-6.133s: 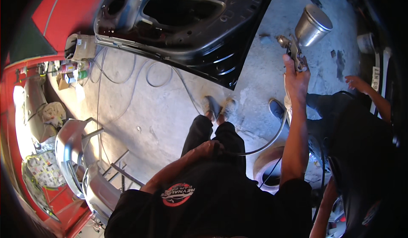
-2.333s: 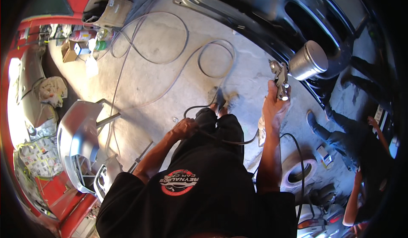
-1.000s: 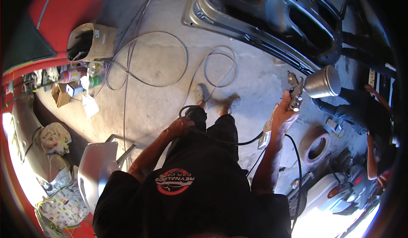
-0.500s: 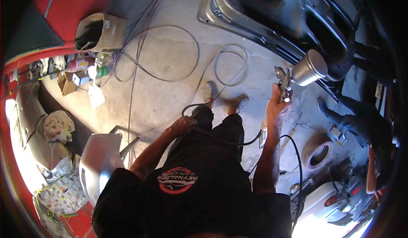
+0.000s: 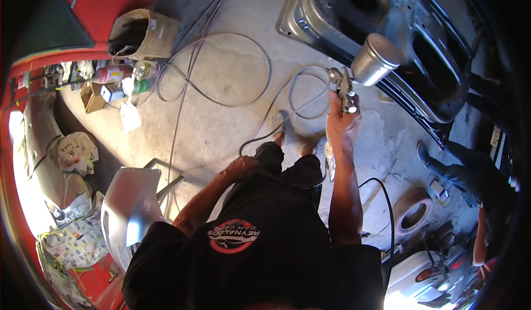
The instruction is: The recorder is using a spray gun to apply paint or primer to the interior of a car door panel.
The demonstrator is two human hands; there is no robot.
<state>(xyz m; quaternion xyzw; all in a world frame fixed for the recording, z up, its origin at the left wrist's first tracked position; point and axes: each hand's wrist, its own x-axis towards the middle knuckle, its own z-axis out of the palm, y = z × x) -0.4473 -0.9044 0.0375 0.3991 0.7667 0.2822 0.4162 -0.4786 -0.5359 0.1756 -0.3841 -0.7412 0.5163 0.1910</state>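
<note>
My right hand (image 5: 344, 123) is raised ahead of me, closed around a metal paint spray gun (image 5: 344, 86). The gun carries a silver cup (image 5: 376, 61) on its far right side. Down by my thigh, my left hand (image 5: 241, 169) grips a dark air hose (image 5: 260, 139), which loops across my legs toward the right forearm. Just beyond the cup lies a grey car door panel (image 5: 332, 39), its inner side with large cut-outs showing. The spray gun is apart from the panel.
Loops of hose (image 5: 218, 104) lie on the concrete floor. A cardboard box (image 5: 160, 36) and bottles (image 5: 113, 73) stand far left. A pale body panel (image 5: 130, 199) is near my left arm. At right are a tire (image 5: 413, 211) and another person's legs (image 5: 459, 163).
My right hand has moved left and slightly farther away with the spray gun. The left hand keeps hold of the hose, and the whole view has shifted slightly.
</note>
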